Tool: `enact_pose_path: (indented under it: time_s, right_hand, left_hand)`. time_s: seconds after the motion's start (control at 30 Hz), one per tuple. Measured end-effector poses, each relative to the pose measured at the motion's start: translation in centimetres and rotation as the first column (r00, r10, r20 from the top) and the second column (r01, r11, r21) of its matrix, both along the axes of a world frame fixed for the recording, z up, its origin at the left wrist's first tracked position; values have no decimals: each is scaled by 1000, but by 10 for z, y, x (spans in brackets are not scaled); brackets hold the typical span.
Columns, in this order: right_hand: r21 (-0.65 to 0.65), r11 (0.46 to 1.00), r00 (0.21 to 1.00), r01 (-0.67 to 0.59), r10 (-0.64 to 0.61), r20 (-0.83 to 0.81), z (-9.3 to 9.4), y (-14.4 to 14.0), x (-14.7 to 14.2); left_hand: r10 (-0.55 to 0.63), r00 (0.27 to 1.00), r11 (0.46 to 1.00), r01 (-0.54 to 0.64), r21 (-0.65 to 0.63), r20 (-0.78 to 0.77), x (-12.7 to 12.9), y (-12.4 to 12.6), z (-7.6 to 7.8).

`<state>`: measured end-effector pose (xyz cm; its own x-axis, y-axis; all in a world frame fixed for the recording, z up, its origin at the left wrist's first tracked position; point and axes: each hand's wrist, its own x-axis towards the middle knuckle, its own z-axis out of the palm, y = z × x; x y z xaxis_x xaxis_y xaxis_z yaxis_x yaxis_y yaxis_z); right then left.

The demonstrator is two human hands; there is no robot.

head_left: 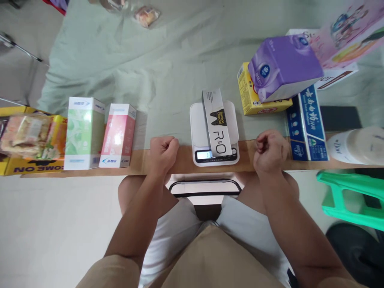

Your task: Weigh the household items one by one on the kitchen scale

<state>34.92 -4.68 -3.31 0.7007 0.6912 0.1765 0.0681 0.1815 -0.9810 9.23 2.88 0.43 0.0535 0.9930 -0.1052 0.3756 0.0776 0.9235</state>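
Observation:
My left hand point(164, 154) rests as a closed fist on the wooden front edge of the table, left of the scale. On the other side my right hand point(271, 150) is also curled into a fist, with no object showing in it. Between them lies a white digital kitchen scale point(196, 128) with a lit display; its digits are too small to read. A white, grey and black "R&O Bamboo Charcoal" box point(216, 124) lies lengthwise on the scale, slightly tilted, covering part of its control strip. Neither hand touches the scale or the box.
Left stand a green-white carton point(82, 134), a pink-white carton point(117, 136) and a yellow box point(39, 168) under packaged food. Right are a purple carton point(288, 66), yellow box point(250, 94), blue toothpaste box point(307, 124) and white bottle point(357, 146). A green stool point(345, 200) stands below.

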Motion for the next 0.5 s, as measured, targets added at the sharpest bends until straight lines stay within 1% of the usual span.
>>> enact_pose_path:
  time_s: [0.1, 0.3, 0.5]
  right_hand:
    - [-4, 1000, 1000, 7, -7, 16, 0, 0, 0]
    - [-1, 1000, 1000, 8, -8, 10, -2, 0, 1]
    - [-25, 1000, 1000, 3, -3, -2, 1, -1, 0]
  left_hand:
    - [-75, 994, 995, 80, 67, -77, -1, 0, 0]
    - [-71, 991, 995, 79, 64, -114, -1, 0, 0]
    - [-72, 988, 995, 81, 56, -140, -1, -1, 2]
